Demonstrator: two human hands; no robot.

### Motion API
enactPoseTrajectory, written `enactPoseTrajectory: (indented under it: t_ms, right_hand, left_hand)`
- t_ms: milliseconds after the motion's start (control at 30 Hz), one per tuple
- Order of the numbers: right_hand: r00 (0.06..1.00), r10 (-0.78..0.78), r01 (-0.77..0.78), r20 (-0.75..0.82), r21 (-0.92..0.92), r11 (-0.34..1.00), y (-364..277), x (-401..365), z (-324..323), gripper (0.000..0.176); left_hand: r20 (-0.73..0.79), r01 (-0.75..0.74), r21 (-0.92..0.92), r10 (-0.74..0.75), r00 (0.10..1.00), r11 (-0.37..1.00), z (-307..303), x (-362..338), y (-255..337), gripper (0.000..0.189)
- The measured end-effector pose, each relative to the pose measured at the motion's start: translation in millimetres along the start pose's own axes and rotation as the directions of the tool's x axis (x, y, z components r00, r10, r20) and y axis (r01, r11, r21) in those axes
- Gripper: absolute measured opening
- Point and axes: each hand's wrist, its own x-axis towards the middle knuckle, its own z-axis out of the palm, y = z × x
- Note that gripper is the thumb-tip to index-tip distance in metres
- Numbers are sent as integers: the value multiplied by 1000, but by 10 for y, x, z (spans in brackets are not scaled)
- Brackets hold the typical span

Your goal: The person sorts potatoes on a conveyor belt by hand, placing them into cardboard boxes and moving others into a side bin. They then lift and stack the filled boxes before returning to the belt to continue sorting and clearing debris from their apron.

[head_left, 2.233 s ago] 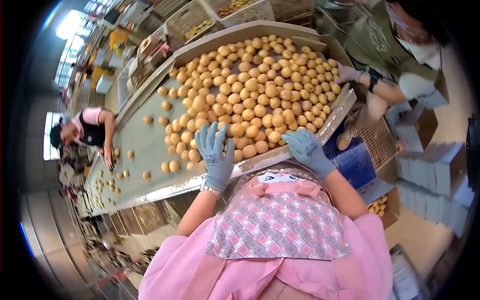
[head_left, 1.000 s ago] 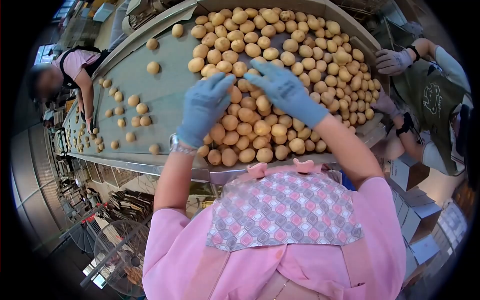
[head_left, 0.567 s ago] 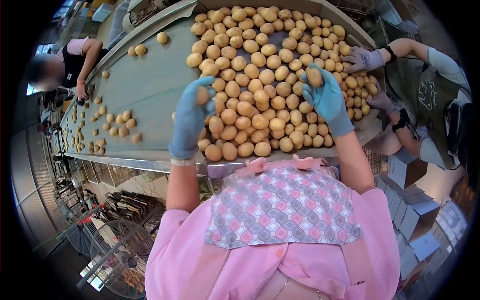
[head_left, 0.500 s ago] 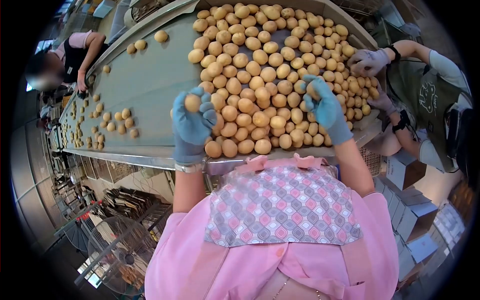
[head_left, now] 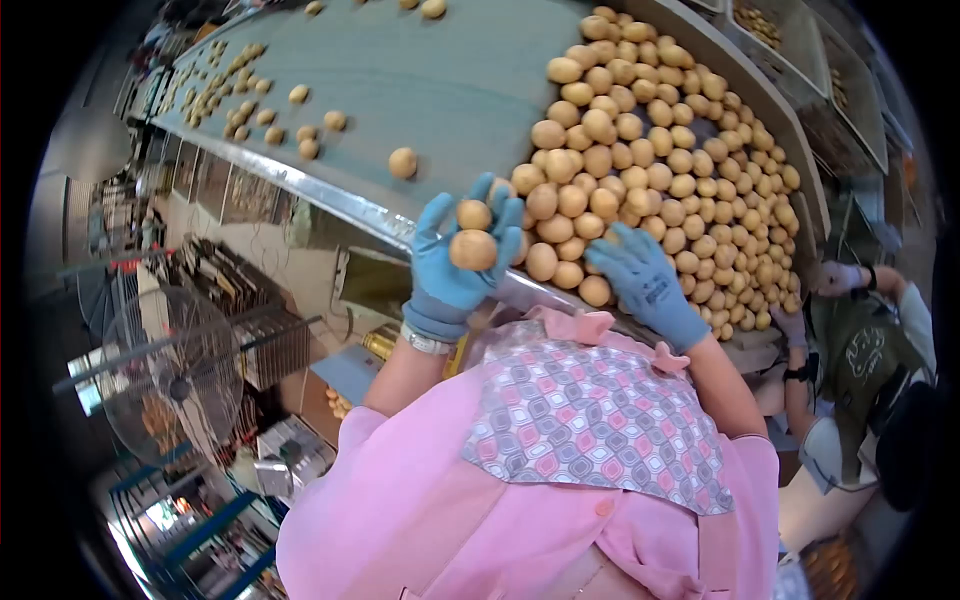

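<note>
At the near edge of the sorting table (head_left: 455,95), your left hand (head_left: 445,285) is turned with its palm up, in a blue glove. Its fingers are partly curled and grip two round pieces (head_left: 473,250), one beside the other. Your right hand (head_left: 642,278), also gloved, has its back up and lies on the near side of the big pile (head_left: 681,160) of round yellow-brown pieces. Its fingers are bent down over the pile; whether they grip one, I cannot tell. The pile fills the right part of the table, next to the raised side wall (head_left: 770,95). Loose pieces (head_left: 403,163) are scattered on the left part. At the right, a co-worker's gloved hand (head_left: 840,278) is near the pile's end, apart from your hands.
</note>
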Motion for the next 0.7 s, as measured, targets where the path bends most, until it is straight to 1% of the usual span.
enactPoseTrajectory:
  t_ms: [33, 67, 100, 200, 233, 267, 300, 333, 367, 400, 433, 467, 500, 533, 567, 600, 633, 667, 700]
  right_hand:
    - [994, -88, 93, 69, -74, 993, -1, -7, 57, 45]
    - [997, -70, 71, 38, -44, 996, 0, 38, 69, 45]
    - [999, -42, 42, 7, -13, 999, -3, 70, 74, 45]
    - [992, 93, -88, -84, 65, 994, 9, 54, -2, 45]
    - [982, 149, -140, -116, 84, 987, 26, 19, -49, 45]
    - [967, 208, -194, -149, 102, 976, 43, -30, -96, 45]
    - [968, 244, -241, -50, 58, 969, 44, -100, -31, 43]
    - [992, 96, -86, -77, 121, 989, 111, -84, 57, 42]
    - [1000, -2, 3, -4, 142, 990, 114, -74, 111, 46]
    - [993, -95, 83, 65, 170, 982, 76, -85, 150, 51]
    - [990, -79, 60, 118, 155, 986, -40, -68, 157, 54]
    - [983, -60, 38, 171, 134, 990, -109, -50, 149, 58]
    - [975, -79, 56, 210, 115, 992, -70, -80, 169, 60]
    - [966, -55, 27, 251, 114, 993, -114, 11, 20, 60]
    - [956, -16, -41, 292, 189, 981, -5, -9, 168, 60]
    - [943, 15, -109, 333, 266, 958, 94, -43, 316, 59]
    - [961, 106, -188, 256, 319, 929, 120, -72, 289, 56]
    - [964, 198, -252, 178, 375, 892, 170, -89, 250, 53]
    - [952, 289, -305, 106, 436, 846, 208, -105, 214, 51]
  left_hand:
    - [37, -31, -35, 32, 999, 999, -97, -161, 203, 52]
    - [78, -57, -72, 63, 995, 996, -226, -310, 414, 50]
    - [140, -97, -46, 103, 985, 994, -387, -471, 650, 48]
    - [80, -372, 29, 369, 926, 928, -1134, -1035, 1423, 39]
    - [-34, -470, 81, 473, 880, 879, -1743, -1255, 1894, 40]
    - [-147, -546, 156, 566, 811, 823, -2320, -1463, 2345, 40]
    - [-408, -662, 182, 669, 622, 727, -2495, -1423, 2446, 40]
    - [-621, -723, 284, 695, 361, 629, -2662, -1381, 2542, 41]
    - [-572, -659, 517, 793, 209, 547, -2648, -1329, 2492, 43]
    - [-472, -543, 719, 878, 76, 433, -2612, -1322, 2448, 47]
    - [-327, -392, 872, 945, -25, 292, -2501, -1254, 2397, 50]
    - [-151, -223, 966, 984, -92, 127, -2360, -1124, 2350, 54]
    - [43, -41, 998, 991, -129, -49, -2150, -971, 2278, 59]
    - [285, 32, 958, 946, -155, -283, -1647, -766, 2033, 57]
    - [489, -53, 867, 866, -103, -496, -1287, -579, 1864, 54]
    - [636, -63, 768, 771, -31, -637, -880, -378, 1643, 50]
    - [683, -270, 724, 715, 150, -635, -499, -213, 1279, 45]
    - [596, -410, 786, 742, 306, -463, -197, -3, 939, 40]
    - [530, -411, 842, 682, 505, -350, -7, 119, 595, 39]
